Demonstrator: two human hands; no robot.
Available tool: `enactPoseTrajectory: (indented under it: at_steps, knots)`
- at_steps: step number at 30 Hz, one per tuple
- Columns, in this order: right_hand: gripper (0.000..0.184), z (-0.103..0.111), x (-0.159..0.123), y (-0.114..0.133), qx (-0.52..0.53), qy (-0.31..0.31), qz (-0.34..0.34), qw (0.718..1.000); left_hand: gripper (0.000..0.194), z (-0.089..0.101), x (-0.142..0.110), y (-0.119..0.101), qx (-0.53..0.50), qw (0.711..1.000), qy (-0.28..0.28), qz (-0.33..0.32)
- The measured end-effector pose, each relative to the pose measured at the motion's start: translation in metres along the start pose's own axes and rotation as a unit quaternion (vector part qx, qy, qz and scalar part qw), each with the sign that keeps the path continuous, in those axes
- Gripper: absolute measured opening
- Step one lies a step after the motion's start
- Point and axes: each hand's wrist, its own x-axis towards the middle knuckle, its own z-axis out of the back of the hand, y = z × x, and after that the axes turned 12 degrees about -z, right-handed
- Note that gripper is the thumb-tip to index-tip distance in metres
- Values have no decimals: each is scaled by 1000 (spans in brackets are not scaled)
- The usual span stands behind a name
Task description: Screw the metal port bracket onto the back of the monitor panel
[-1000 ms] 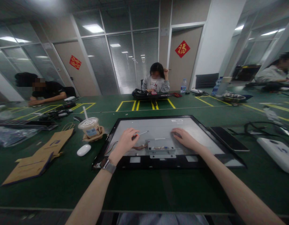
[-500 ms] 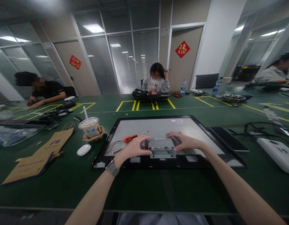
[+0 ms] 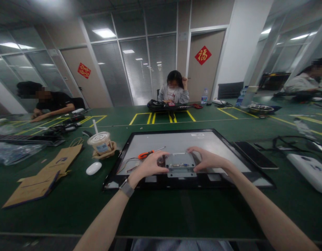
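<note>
A monitor panel (image 3: 202, 139) lies face down on the green table, its grey metal back up inside a black frame. Near its front edge sits a small grey metal cover with ports (image 3: 180, 163). My left hand (image 3: 150, 166) grips the cover's left end, fingers curled round it. My right hand (image 3: 206, 160) grips its right end the same way. An orange-handled screwdriver (image 3: 147, 153) lies loose on the panel just behind my left hand. Thin coloured wires (image 3: 129, 164) run out from the cover toward the left. A watch is on my left wrist.
A lidded drink cup with a straw (image 3: 100, 142), a white mouse (image 3: 93, 168) and a flattened brown paper bag (image 3: 43, 172) lie left of the panel. To the right are a dark phone (image 3: 255, 155), black cables and a white device (image 3: 308, 167). Other people sit at the table's far side and sides.
My left hand put the screwdriver down on the panel and moved to the metal cover. My right hand came in from the panel's back to the cover's right end.
</note>
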Motion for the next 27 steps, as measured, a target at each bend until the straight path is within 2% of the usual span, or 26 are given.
enactPoseTrajectory:
  at_steps: [6, 12, 18, 21, 27]
  knots:
    - [79, 3, -2, 2, 45, -57, 40, 997, 58, 5, 1, -4, -3, 999, -41, -3]
    - [74, -2, 4, 1, 59, -93, 40, 993, 55, -13, 7, 3, 7, 999, -52, 5]
    - [76, -7, 16, -15, 37, -95, 15, 995, 54, -26, 15, 14, 13, 1000, -18, 22]
    - [76, -10, 21, -23, 26, -71, 15, 997, 53, -24, 17, 14, 17, 999, 8, 33]
    - [84, -13, 26, -27, 9, -64, 17, 998, 58, -19, 18, 9, 23, 998, 32, 53]
